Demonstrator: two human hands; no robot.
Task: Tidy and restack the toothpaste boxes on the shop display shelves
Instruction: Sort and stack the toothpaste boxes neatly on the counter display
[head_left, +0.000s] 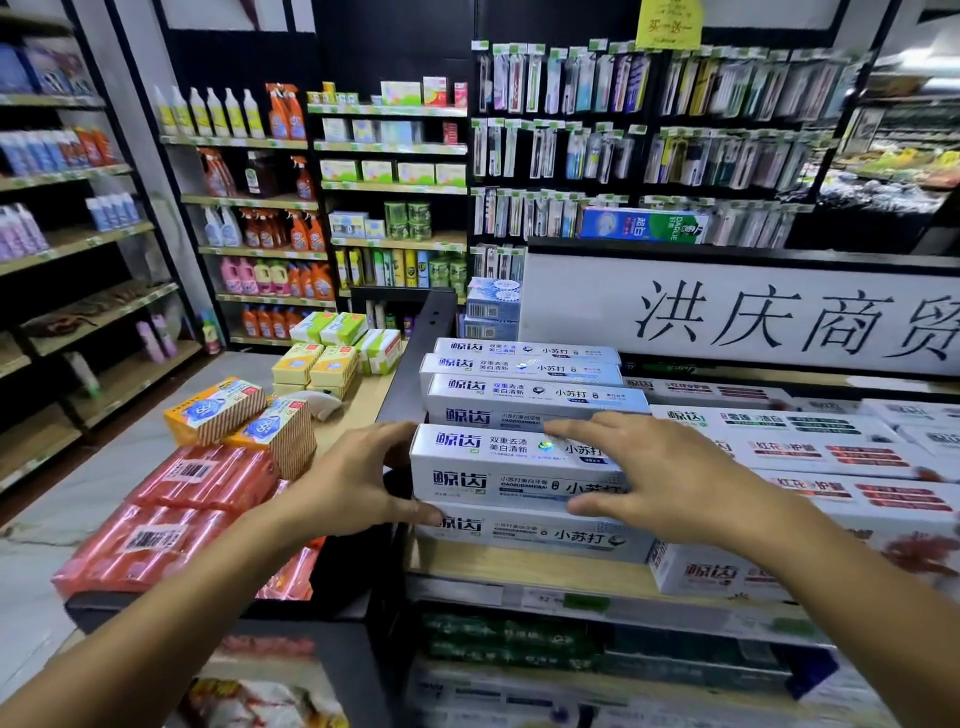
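Observation:
A white and blue toothpaste box (498, 462) lies on top of a front stack on the display shelf (519, 571). My left hand (358, 478) clasps its left end. My right hand (660, 478) covers its right end, fingers over the top and thumb on the front face. Under it lies another box of the same kind (540, 535). Behind, a taller stack of the same boxes (530, 384) rises in steps. To the right lie white boxes with red print (831, 452).
Left of the shelf end stand red wrapped packs (171, 525), orange soap boxes (218, 410) and yellow packs (317, 364). A white sign panel (727, 312) runs behind the stacks. Hanging toothbrushes (649, 130) fill the back wall. Green boxes (509, 639) sit on the lower shelf.

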